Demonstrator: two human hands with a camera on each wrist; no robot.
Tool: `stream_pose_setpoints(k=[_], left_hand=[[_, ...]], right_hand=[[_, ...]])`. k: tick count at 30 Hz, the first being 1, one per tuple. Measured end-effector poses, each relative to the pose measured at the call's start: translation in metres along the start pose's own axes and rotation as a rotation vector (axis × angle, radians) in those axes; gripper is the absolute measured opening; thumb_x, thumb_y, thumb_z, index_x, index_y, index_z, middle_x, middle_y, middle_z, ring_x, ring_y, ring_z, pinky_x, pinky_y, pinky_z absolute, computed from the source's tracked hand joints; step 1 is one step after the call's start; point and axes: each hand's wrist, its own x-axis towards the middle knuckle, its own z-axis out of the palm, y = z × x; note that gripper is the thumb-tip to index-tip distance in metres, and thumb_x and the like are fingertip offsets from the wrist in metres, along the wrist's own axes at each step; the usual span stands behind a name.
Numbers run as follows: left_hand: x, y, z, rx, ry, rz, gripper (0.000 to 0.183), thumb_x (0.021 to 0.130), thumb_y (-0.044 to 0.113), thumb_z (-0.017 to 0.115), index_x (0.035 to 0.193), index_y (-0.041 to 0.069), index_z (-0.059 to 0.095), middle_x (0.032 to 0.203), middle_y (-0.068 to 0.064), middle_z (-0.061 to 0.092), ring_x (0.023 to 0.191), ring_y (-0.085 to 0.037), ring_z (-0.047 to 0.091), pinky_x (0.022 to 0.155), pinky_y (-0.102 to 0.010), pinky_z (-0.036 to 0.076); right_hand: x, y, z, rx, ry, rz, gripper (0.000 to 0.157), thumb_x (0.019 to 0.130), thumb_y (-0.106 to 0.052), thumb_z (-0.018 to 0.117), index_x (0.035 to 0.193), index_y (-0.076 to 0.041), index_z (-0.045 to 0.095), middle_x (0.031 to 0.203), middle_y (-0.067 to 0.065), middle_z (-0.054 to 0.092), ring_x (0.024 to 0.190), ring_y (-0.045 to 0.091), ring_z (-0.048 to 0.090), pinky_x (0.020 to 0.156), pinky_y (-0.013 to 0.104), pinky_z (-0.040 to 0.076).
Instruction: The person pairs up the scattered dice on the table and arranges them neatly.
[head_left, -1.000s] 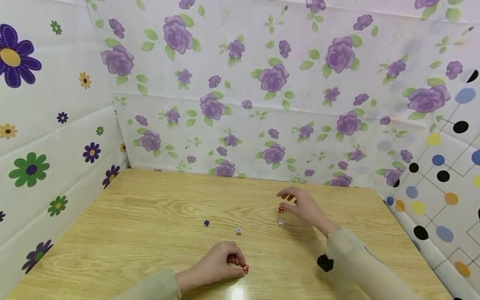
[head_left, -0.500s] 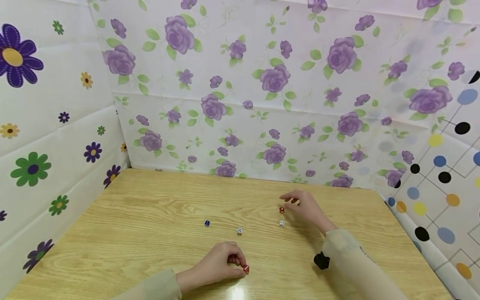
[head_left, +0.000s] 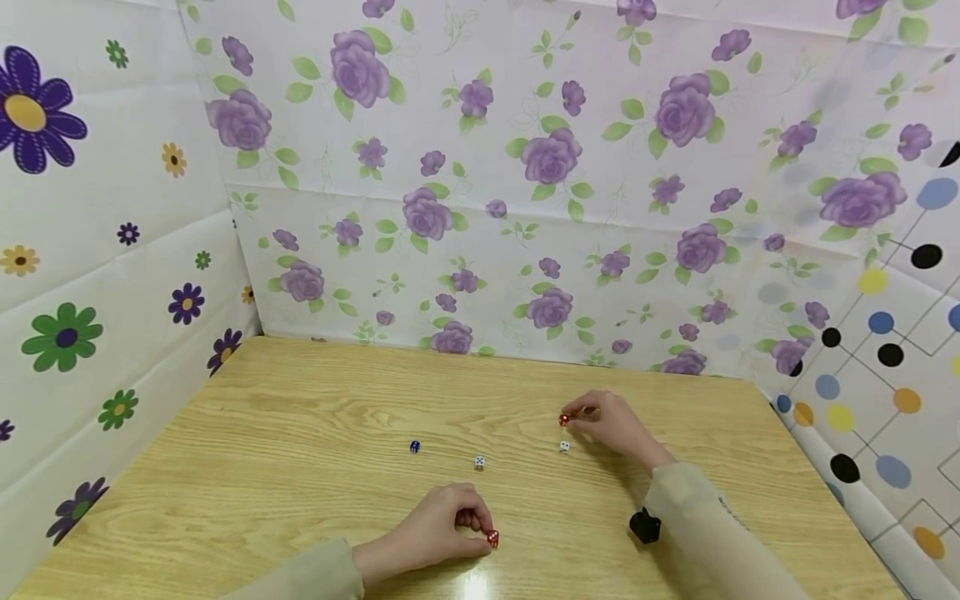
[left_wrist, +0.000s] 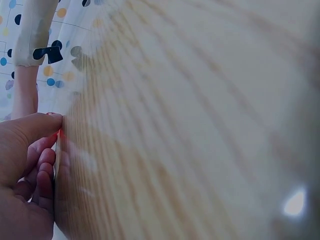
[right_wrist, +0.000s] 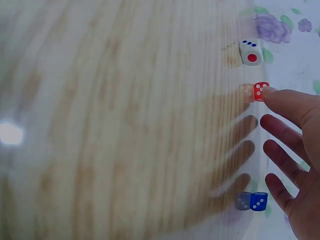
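Head view: the near red die (head_left: 492, 538) sits at the tips of the left thumb and index finger, pinched between them, while the left hand's (head_left: 442, 523) other fingers curl toward the palm with nothing visible in them. Whether this die touches the table (head_left: 300, 475) I cannot tell. The far red die (head_left: 564, 420) lies between the tips of the right hand's (head_left: 609, 421) thumb and index finger, which have closed to its width; from the right wrist the thumb tip meets it and three other fingers stretch loosely apart, holding nothing.

Both cubes should prove light, hard and hardly fragile, but smooth faces and rounded corners could slip or twist under an uneven pinch. Two opposite side faces, taken squarely with the finger pads, look the best hold.

Just to the near side of the right thumb rests a white die (head_left: 565, 447). A second white die (head_left: 480, 462) lies beyond the left fingers, and a blue die (head_left: 415, 447) farther off to their left. Near the right little finger, the wrist view shows another blue die (right_wrist: 259, 201), seemingly hidden by the hand from above.
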Motion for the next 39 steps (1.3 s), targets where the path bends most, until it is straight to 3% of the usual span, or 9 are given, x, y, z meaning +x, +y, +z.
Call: stream_pose_setpoints(k=[19,30,39], left_hand=[[0.0,0.002,-0.001,0.007,-0.009,-0.012,0.011,0.079,0.02,0.082,0.083,0.021,0.072,0.08,0.008,0.062,0.073,0.005,0.051,0.067,-0.014,0.044],[0.0,0.001,0.0,-0.014,-0.013,-0.01,0.011,0.08,0.02,0.082,0.084,0.021,0.072,0.08,0.007,0.062,0.073,0.004,0.051,0.067,-0.014,0.044],[0.0,0.001,0.0,-0.012,-0.013,-0.002,0.011,0.08,0.019,0.082,0.084,0.021,0.072,0.08,0.007,0.063,0.073,0.004,0.051,0.067,-0.014,0.044]], right_hand=[[0.002,0.004,0.01,-0.049,0.04,0.037,0.014,0.086,-0.019,0.077,0.101,-0.02,0.076,0.097,-0.003,0.069,0.088,0.014,0.06,0.075,0.029,0.05],[0.0,-0.003,0.009,0.004,0.049,0.05,0.012,0.087,-0.019,0.076,0.098,-0.021,0.076,0.097,-0.003,0.071,0.092,0.015,0.062,0.08,0.033,0.052],[-0.013,-0.02,0.008,0.002,0.143,0.056,0.01,0.087,-0.019,0.076,0.096,-0.021,0.076,0.099,-0.001,0.073,0.093,0.017,0.064,0.083,0.039,0.053]])
